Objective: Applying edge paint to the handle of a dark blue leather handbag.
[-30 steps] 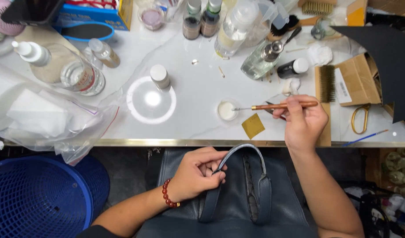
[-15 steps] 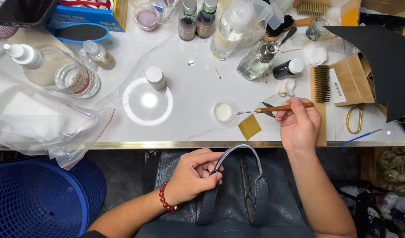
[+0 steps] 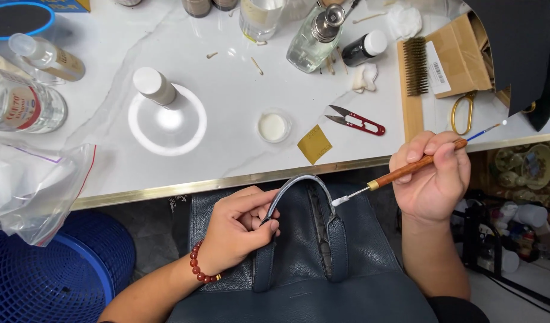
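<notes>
A dark blue leather handbag lies on the person's lap, just below the gold-trimmed edge of the white marble desk. The left hand is closed around the bag's arched strap handle near its left end. The right hand pinches a thin wooden-handled brush, whose white tip sits just beside the handle's right curve. On the desk, small red-handled snips and a yellow square patch lie near a round white dish.
</notes>
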